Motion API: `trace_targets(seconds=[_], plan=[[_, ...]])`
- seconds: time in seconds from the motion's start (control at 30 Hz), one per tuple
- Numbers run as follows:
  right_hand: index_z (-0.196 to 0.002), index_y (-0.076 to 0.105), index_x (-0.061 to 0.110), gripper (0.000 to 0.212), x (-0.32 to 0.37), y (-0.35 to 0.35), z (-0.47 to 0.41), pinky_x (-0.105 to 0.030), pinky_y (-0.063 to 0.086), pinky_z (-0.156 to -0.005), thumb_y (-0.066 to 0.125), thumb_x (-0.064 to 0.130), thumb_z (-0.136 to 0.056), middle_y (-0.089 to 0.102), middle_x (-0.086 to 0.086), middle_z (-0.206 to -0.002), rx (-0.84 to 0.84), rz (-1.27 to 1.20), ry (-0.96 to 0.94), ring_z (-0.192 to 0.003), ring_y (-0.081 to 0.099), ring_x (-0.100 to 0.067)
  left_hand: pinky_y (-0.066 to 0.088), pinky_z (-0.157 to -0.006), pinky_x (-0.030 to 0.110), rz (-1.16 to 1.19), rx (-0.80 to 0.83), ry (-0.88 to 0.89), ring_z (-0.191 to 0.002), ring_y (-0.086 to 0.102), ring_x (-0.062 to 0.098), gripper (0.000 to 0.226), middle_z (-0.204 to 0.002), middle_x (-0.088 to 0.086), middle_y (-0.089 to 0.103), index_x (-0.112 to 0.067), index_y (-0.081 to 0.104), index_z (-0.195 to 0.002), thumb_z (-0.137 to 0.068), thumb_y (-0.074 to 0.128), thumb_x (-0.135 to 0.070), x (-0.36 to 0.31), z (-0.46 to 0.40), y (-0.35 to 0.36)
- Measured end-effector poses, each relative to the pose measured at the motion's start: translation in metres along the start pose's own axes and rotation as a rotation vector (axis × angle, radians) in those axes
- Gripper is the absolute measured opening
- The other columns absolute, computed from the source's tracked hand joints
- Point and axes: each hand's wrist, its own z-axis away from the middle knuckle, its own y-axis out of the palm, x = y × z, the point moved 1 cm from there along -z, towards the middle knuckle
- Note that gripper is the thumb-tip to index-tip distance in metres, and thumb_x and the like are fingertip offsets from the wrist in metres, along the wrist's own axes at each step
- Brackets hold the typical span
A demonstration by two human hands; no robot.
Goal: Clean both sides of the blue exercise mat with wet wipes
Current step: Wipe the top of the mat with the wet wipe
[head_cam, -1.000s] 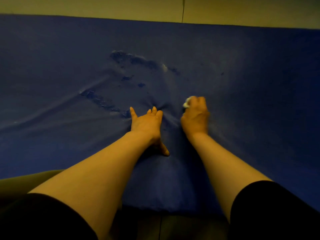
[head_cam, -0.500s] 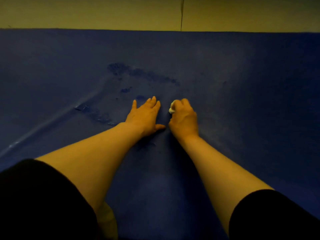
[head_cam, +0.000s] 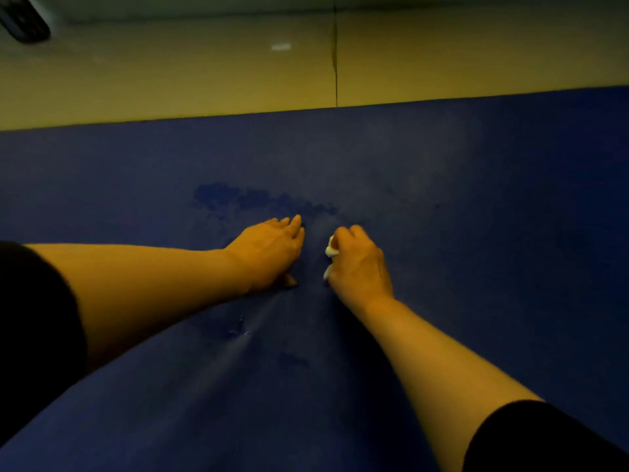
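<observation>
The blue exercise mat (head_cam: 476, 233) lies flat and fills most of the view. My left hand (head_cam: 269, 252) presses palm down on it near the middle, fingers straight. Just to its right my right hand (head_cam: 357, 264) grips a crumpled white wet wipe (head_cam: 331, 251) against the mat; only small bits of the wipe show at the thumb side. A dark wet patch (head_cam: 245, 197) spreads just beyond my left fingertips, and small damp spots (head_cam: 240, 327) sit nearer to me.
Yellowish floor tiles (head_cam: 204, 73) with a dark seam run beyond the mat's far edge. A dark object (head_cam: 23, 22) sits at the top left corner. My black sleeves frame the bottom corners.
The view has tilted up, showing more floor. My left hand has turned and my right hand with the wipe has drawn slightly nearer. The mat's wrinkles on the left have flattened.
</observation>
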Motion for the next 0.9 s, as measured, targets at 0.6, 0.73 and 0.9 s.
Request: trace_targets(seconds=[0.6, 0.73, 0.9], plan=[[-0.092, 0.061, 0.001, 0.015, -0.043, -0.033, -0.077, -0.037, 0.048, -0.078, 0.062, 0.0, -0.077, 0.054, -0.016, -0.106, -0.379, -0.176, 0.292, -0.088, 0.058, -0.035, -0.008, -0.117, 0.048, 0.182, -0.248, -0.043, -0.147, -0.018, 0.026, 0.137, -0.158, 0.012, -0.024, -0.012, -0.015, -0.152, -0.062, 0.069, -0.072, 0.072, -0.045, 0.0], [-0.092, 0.059, -0.002, 0.012, 0.003, 0.002, -0.066, -0.031, 0.037, -0.072, 0.057, -0.001, -0.08, 0.054, -0.02, -0.106, -0.266, -0.179, 0.037, -0.087, 0.055, -0.038, -0.009, -0.116, 0.051, 0.254, -0.187, -0.058, -0.146, -0.02, 0.023, 0.143, -0.157, 0.009, -0.028, -0.015, -0.022, -0.15, -0.058, 0.072, -0.072, 0.075, -0.056, 0.0], [-0.083, 0.065, 0.011, 0.017, -0.007, 0.001, -0.091, -0.031, 0.047, -0.074, 0.063, 0.0, -0.071, 0.06, -0.011, -0.096, -0.151, -0.176, -0.026, -0.084, 0.059, -0.03, -0.009, -0.116, 0.05, 0.308, -0.175, -0.042, -0.146, -0.02, 0.021, 0.141, -0.157, 0.006, -0.028, -0.019, -0.021, -0.15, -0.059, 0.075, -0.068, 0.074, -0.053, -0.002]])
